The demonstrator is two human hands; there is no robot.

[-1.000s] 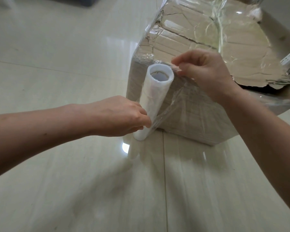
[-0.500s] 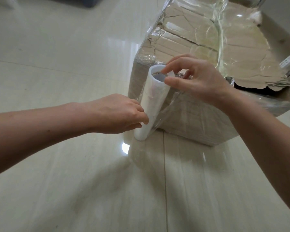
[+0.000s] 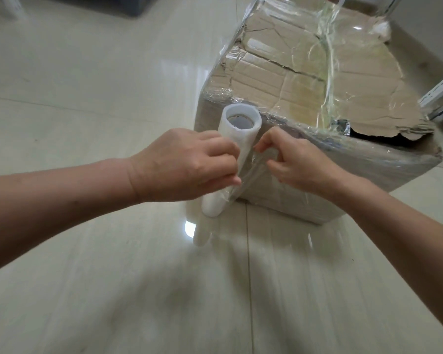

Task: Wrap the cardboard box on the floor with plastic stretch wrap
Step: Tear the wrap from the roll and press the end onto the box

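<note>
The tiled floor (image 3: 87, 277) fills most of the view, and the cardboard box (image 3: 304, 98) sits on it toward one o'clock. Its torn top and near side are already glossy with stretch film (several turns on, I would judge, so the job looks well along). At the box's near corner, about twelve o'clock from the person, the white roll of stretch wrap (image 3: 230, 162) stands nearly upright with its lower end on the floor, and a short span of clear film (image 3: 251, 172) runs from it to the box side.

The left hand (image 3: 189, 162) is closed around the roll's middle from nine o'clock, as it was a second ago. The right hand (image 3: 299, 164) is what has changed: a second ago it lay over the box's top edge, half a second ago it was at the roll's open end, and now it has dropped to three o'clock of the roll, its fingers (image 3: 269, 139) curled and pinching the film just where it leaves the roll.

That grip suggests the film is about to be torn or stretched off. The risk is the sheet bunching into a rope rather than parting cleanly.
</note>
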